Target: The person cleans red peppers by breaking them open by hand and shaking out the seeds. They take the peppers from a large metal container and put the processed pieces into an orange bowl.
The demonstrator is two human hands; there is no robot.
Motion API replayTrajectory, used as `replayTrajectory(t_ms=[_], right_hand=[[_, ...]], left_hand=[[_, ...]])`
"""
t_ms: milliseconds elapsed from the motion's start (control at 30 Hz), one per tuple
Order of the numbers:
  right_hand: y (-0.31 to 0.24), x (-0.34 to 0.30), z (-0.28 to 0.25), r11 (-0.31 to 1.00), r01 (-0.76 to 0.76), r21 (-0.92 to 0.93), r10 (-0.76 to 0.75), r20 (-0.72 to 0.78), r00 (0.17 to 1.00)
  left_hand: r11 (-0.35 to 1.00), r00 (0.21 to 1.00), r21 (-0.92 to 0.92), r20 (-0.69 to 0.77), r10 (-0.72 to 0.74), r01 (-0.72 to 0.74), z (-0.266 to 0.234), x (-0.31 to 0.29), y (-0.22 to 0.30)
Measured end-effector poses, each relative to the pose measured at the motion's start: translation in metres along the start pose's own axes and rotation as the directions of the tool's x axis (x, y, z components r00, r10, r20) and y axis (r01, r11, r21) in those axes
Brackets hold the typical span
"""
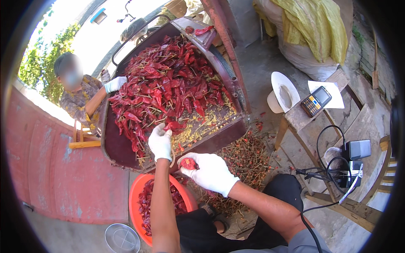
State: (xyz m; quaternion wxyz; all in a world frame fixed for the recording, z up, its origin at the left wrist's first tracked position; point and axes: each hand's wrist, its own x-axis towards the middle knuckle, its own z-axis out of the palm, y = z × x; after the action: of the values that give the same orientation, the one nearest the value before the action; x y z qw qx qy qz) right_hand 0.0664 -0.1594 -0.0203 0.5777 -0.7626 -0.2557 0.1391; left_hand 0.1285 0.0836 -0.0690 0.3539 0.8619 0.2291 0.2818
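Cart of maroon metal (228,135), upper centre, is heaped with red chillies (166,82); a red pod (188,163) is clasped in the white-gloved right hand (211,172), the left hand (160,145)'s grip unclear.

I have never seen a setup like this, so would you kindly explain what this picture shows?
There is no machine here: a wide fisheye camera on someone's head looks down, so straight edges bend. The white-gloved hands in the middle are the wearer's own. The right hand holds a red pepper; the left hand is over the near edge of a large dark tray, though I cannot tell whether it grips anything. The tray carries a heap of red peppers, with yellow seeds scattered on its near side. Below it, an orange tub holds more red pods. At the left, another person has a gloved hand at the heap.
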Motion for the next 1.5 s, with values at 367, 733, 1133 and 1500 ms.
replayTrajectory(t_ms=[367, 733, 1133, 1500], right_hand=[[0.01, 0.006, 0.003, 0.539, -0.212, 0.815, 0.247, 0.087, 0.965], [0.011, -0.004, 0.012, 0.712, -0.164, 0.683, 0.108, 0.125, 0.986], [0.009, -0.002, 0.01, 0.576, -0.177, 0.798, 0.266, 0.023, 0.964], [0.003, -0.007, 0.008, 0.551, -0.272, 0.789, 0.248, 0.156, 0.956]], left_hand=[[0.84, 0.965, -0.505, 0.249, -0.079, 0.199, -0.081, -0.101, 0.077], [0.956, 0.965, -0.294, 0.254, 0.07, 0.009, -0.075, -0.156, 0.067], [0.722, 0.926, -0.601, 0.344, -0.154, 0.343, -0.081, -0.15, 0.094], [0.741, 0.917, -0.573, 0.369, -0.15, 0.351, -0.078, -0.146, 0.081]])
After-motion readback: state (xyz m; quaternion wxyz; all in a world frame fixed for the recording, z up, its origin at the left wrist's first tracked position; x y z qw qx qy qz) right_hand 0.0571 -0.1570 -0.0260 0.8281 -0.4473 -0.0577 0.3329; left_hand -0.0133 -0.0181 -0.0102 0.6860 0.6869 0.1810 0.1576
